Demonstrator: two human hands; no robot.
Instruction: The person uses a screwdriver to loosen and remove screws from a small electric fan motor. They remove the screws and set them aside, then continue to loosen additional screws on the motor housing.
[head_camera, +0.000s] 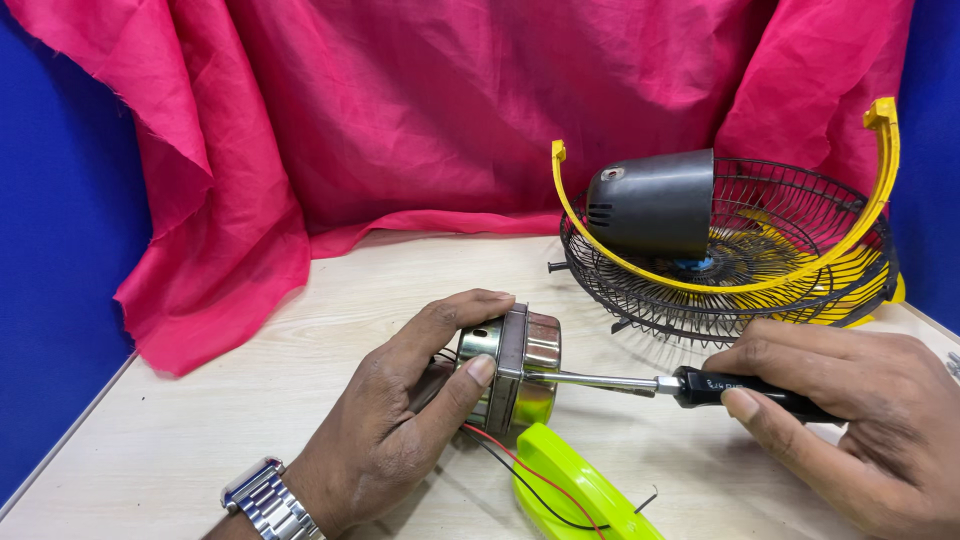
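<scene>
My left hand (400, 420) grips a round metal fan motor (515, 365) lying on its side on the pale wooden table (200, 400), thumb and fingers around its casing. My right hand (860, 420) holds a screwdriver (690, 385) by its black handle. The steel shaft points left and its tip meets the motor's face. Red and black wires (530, 475) trail from the motor toward me across a lime-green plastic part (570, 490). A metal watch (265, 500) is on my left wrist.
A black wire fan guard (790, 215) lies at the back right with a dark grey motor cover (655, 205), a yellow curved bracket (885, 160) and yellow blades inside. Pink cloth (400, 110) hangs behind, over blue walls. Small screws (952, 365) sit at the right edge.
</scene>
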